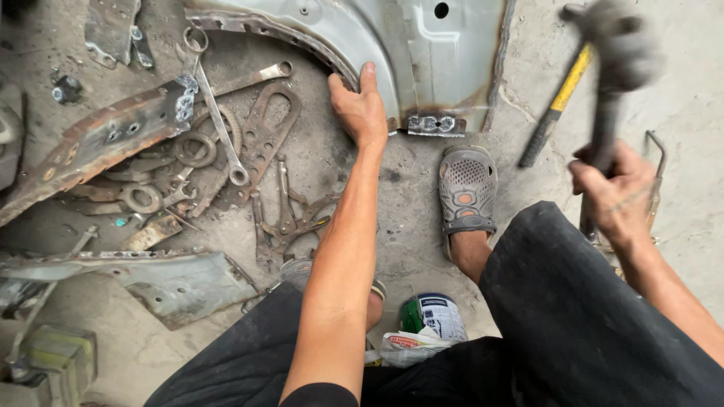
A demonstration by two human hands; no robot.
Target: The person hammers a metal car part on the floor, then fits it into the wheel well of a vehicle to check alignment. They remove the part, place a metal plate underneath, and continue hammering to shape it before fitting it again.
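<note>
Left hand: the left hand (360,109), upper middle of the frame, presses flat on the curved rusty edge of a grey metal body panel (392,45) lying on the concrete floor (679,113).
Right hand: the right hand (615,192), at the right, has a closed grip on the handle of a hammer (611,68), raised and blurred.
Second hammer: a yellow-handled hammer (554,105) lies on the floor just behind.
Foot: a grey sandal (467,188) sits below the panel.
Left of frame: wrenches (222,124), pliers (286,207) and rusty metal strips (90,147).
Bottom centre: a paint can (437,313).
</note>
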